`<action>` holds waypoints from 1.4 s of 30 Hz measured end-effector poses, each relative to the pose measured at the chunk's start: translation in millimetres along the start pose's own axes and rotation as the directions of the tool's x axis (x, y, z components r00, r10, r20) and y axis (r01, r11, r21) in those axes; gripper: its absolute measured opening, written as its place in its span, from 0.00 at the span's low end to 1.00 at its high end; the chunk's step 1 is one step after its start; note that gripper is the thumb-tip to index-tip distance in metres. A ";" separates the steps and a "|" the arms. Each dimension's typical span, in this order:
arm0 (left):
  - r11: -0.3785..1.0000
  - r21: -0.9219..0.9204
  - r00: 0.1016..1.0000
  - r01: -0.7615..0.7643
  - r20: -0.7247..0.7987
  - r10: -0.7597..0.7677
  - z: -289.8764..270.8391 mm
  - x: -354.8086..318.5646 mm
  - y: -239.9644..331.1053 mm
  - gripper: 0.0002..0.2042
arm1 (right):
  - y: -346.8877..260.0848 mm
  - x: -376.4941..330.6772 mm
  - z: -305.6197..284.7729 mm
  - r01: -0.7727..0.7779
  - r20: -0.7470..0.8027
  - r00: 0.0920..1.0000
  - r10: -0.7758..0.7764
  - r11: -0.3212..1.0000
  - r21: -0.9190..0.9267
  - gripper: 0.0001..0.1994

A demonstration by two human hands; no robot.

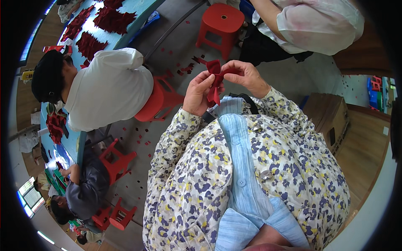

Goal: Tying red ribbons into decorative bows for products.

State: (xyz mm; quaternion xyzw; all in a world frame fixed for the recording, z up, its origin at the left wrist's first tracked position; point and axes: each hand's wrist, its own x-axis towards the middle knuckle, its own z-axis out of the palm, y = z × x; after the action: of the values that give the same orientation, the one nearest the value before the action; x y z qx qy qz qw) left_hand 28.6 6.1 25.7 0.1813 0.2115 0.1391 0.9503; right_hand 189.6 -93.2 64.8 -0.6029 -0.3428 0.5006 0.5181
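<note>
Evidently, in the head view, both bare hands are working on a red fabric piece (216, 79), which is sitting in mid-air at 12 o'clock, just beyond the person's chest. The left hand (196, 94) is lying at its 8 o'clock, thumb and fingers pinching the cloth's middle; the right hand (248, 79) is lying at 3 o'clock, its thumb and index finger apparently pinching the near edge, though the exact contact is staying hard to tell. One flap is pointing toward 12 o'clock, and a tail is hanging toward 6. Judging by this pose, the step in hand is being a folding or knotting one; the next move is probably calling for a firm left pinch while the right fingers are drawing the loose part snug. Toward 11 o'clock, dark red fabric heaps (114, 20) are covering part of a blue surface (143, 9).
</note>
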 end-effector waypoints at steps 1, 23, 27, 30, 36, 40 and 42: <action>1.000 0.000 1.000 -0.001 0.009 0.001 0.4 0.2 -0.3 0.08 | 0.9 1.0 -1.5 -0.022 0.054 0.998 0.023 0.999 -0.025 0.12; 0.996 0.036 0.996 -0.086 -0.013 0.086 -2.9 -5.7 -2.4 0.08 | 13.9 -2.0 12.7 -0.015 -0.082 0.996 0.034 0.976 0.217 0.07; 0.999 0.049 0.998 -0.012 0.057 0.010 -6.2 -5.1 -1.5 0.11 | 16.9 -0.3 17.2 0.106 -0.102 0.991 -0.085 0.969 0.222 0.07; 0.994 0.056 0.992 0.091 0.083 -0.096 -11.1 -2.8 1.1 0.13 | 31.9 9.6 11.5 0.039 -0.151 0.988 -0.013 0.985 0.169 0.07; 0.999 0.023 0.998 0.025 -0.060 -0.024 -22.0 -1.5 -2.6 0.11 | 37.6 -0.3 13.6 0.096 -0.429 0.898 -0.093 0.995 -0.016 0.09; 0.993 -0.001 0.980 -0.119 -0.163 0.117 -22.3 1.2 -4.0 0.10 | 12.7 -19.2 33.5 0.085 -0.272 0.953 -0.130 0.982 -0.168 0.10; 0.991 -0.005 0.974 -0.132 -0.185 0.129 -21.0 2.4 -4.8 0.11 | 6.5 -23.0 40.3 0.105 -0.203 0.965 -0.165 0.954 -0.279 0.10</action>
State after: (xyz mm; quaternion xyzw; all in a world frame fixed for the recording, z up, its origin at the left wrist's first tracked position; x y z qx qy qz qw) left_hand 22.1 8.6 5.1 0.1730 0.2851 0.2192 0.9169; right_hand 144.2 -104.8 65.7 -0.6946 -0.3870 0.3421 0.5007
